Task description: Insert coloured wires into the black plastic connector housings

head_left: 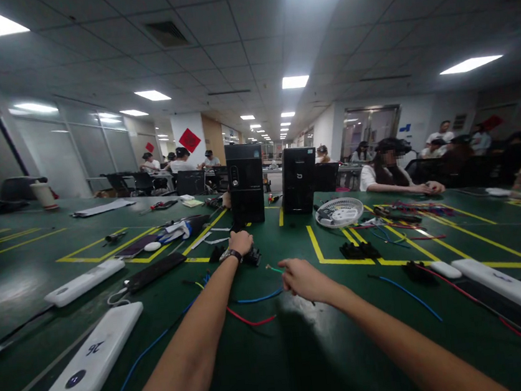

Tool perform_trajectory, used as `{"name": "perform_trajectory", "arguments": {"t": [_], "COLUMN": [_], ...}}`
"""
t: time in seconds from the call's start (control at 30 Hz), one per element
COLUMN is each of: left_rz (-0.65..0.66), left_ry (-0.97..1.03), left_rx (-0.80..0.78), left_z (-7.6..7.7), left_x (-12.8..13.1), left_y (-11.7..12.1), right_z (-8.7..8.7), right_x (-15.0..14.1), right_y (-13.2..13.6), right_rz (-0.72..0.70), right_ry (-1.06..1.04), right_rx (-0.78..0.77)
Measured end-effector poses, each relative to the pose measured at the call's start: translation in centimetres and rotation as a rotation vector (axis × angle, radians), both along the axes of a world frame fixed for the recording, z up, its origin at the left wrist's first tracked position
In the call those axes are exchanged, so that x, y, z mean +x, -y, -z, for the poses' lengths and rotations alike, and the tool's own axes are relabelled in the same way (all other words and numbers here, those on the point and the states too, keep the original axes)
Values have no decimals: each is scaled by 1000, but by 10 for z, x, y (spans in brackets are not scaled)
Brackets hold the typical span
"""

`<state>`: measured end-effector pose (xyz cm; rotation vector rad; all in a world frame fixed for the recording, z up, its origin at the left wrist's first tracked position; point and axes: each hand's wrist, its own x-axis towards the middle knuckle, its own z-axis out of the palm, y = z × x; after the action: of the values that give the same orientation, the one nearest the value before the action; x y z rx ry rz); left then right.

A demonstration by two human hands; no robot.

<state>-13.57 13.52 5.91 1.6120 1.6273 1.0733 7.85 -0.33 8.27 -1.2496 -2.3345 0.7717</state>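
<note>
My left hand (241, 243), with a dark band at its wrist, reaches forward over small black parts (252, 258) on the green table. Its fingers are curled and partly hidden, and what they hold cannot be made out. Closer to me on the right, my right hand (304, 279) has its fingers bent together on a short green wire (276, 269), whose end sticks out to the left. A blue wire (259, 298) runs up to the right hand from the left. Just below that lies a red wire (252, 322).
Two black computer towers (246, 184) stand ahead. A white fan grille (339, 212), a black connector block (359, 251) and tangled wires (415, 210) lie right. White power banks (93, 359) lie at left and right. A person (394, 171) sits across the table.
</note>
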Motion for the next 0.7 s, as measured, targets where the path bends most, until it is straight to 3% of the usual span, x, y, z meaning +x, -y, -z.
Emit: {"name": "perform_trajectory", "arguments": {"t": [0.13, 0.27, 0.4, 0.47, 0.53, 0.7], "left_rz": [155, 376, 504, 545, 568, 471], "left_ry": [-76, -159, -242, -262, -306, -699], "left_rx": [63, 11, -27, -15, 0, 69], "left_z": [-12, -25, -26, -24, -22, -22], "left_x": [4, 5, -1, -7, -14, -37], "left_y": [0, 4, 14, 18, 18, 9], "right_z": [-1, 4, 1, -3, -7, -4], "right_x": [-56, -102, -107, -83, -42, 103], "right_y": [-17, -13, 0, 5, 8, 15], "right_rz": [-25, -59, -161, -203, -175, 227], "right_ry": [142, 135, 11, -34, 3, 313], "right_rx": [92, 146, 290, 391, 448, 446]}}
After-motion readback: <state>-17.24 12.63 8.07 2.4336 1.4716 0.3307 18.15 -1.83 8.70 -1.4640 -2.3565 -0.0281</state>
